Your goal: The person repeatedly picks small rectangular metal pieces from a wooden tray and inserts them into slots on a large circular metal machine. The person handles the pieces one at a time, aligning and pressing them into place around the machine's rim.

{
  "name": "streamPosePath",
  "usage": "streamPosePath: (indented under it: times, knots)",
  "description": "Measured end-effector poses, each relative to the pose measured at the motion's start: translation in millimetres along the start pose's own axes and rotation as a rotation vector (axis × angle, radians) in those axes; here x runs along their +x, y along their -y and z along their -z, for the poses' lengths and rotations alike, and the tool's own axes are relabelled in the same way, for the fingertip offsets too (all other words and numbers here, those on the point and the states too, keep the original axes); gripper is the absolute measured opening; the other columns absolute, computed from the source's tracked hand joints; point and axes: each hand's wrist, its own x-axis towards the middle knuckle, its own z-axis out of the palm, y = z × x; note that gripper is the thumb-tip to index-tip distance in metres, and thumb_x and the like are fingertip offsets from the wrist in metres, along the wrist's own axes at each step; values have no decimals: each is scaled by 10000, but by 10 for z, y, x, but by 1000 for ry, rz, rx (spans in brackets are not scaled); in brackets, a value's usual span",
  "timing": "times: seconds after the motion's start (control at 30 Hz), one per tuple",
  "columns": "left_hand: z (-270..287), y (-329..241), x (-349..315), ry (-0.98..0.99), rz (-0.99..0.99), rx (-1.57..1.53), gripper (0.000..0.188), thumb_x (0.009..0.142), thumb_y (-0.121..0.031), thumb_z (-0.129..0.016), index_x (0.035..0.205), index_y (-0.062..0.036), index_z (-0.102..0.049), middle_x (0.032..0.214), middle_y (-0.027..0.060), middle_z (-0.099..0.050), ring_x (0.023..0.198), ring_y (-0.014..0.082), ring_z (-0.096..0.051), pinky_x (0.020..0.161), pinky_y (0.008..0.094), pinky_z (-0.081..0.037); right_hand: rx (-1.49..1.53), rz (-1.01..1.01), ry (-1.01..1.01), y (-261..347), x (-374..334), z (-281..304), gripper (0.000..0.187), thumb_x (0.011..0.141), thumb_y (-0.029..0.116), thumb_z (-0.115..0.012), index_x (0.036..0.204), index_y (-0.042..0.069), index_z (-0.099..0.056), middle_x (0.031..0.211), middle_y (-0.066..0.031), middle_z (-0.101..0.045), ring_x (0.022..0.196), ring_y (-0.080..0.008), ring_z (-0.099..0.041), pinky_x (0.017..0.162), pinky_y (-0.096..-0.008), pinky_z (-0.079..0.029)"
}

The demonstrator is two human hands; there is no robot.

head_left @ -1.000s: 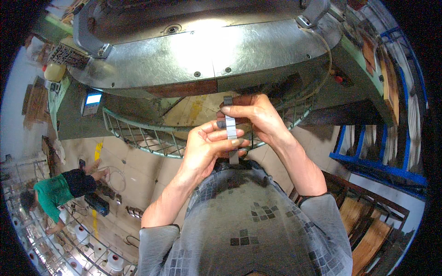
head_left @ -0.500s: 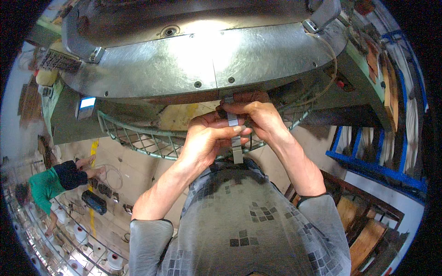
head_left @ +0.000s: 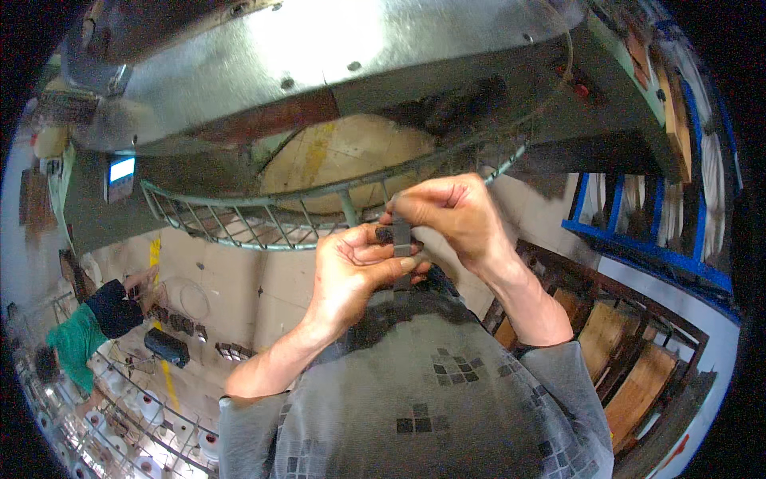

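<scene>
The grey strip [head_left: 401, 231] is narrow, flat and straight-sided, its visible face dull. It runs nearly vertically in the picture, just right of the frame's centre. It is held in the air, pinched at 2 places: near its upper end and again lower down, where part of it is covered. Its lower end is blurred, so the exact outline there cannot be told.

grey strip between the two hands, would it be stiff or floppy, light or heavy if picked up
The grey strip is probably fairly stiff, since it looks straight from the right hand down past the left hand. It is likely light, being so narrow. It seems unlikely to roll, as its visible face looks flat.
</scene>
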Motion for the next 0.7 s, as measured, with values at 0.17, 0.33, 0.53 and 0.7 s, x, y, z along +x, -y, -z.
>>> streamPosePath:
  times: [0.17,0.33,0.53,0.7]
  knots:
    - [-289,521,-324,-24,91,-84,264,838,85,-704,1093,60,-643,981,181,-740,870,262,-739,783,383,-630,46,-156,39,-330,-561,124,238,902,105,-741,1071,-60,-720,987,-129,-751,867,-157,-704,794,-270,-566]
    - [-486,884,-584,-65,133,-186,261,844,92,-692,1094,49,-628,982,179,-738,896,274,-737,791,393,-632,29,-177,119,-600,-852,238,288,872,103,-772,1087,-75,-698,983,-128,-747,838,-141,-694,749,-266,-561]
    - [-571,1071,-816,-107,153,-249,315,844,105,-686,1130,18,-587,1053,186,-719,934,332,-733,798,437,-639,134,-211,160,-781,-1047,185,217,877,99,-760,1046,-32,-721,936,-92,-749,767,-98,-660,645,-233,-514]
    - [-524,1105,-911,-89,141,-254,302,850,111,-671,1120,11,-577,1083,185,-709,958,355,-727,826,468,-634,176,-194,213,-845,-1099,126,179,881,110,-753,1017,-4,-735,914,-68,-748,756,-87,-650,627,-217,-491]
